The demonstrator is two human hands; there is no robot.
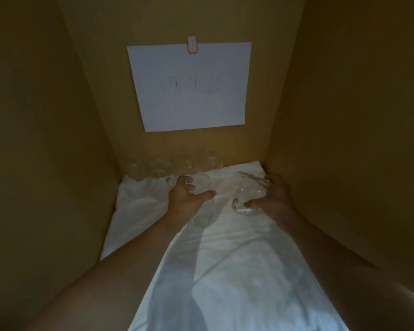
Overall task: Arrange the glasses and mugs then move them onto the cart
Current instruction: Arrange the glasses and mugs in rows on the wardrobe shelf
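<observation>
two bare forearms, no sleeves, left hand (pixel 185 194), right hand (pixel 274 197)

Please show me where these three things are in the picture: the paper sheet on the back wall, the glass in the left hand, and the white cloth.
paper sheet (pixel 189 87): head view, middle of the sheet.
glass (pixel 202 185): head view, clear wall between fingers and thumb.
white cloth (pixel 237 271): head view, bare lit part.

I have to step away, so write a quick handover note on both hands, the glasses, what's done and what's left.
Left hand: grips a clear glass above the white cloth.
Right hand: grips a clear mug near the right wall.
More glasses stand in a row at the back left of the cloth.
Done: part of a row is formed.
Left: place these two, then move everything to the cart, which is not in view.
</observation>
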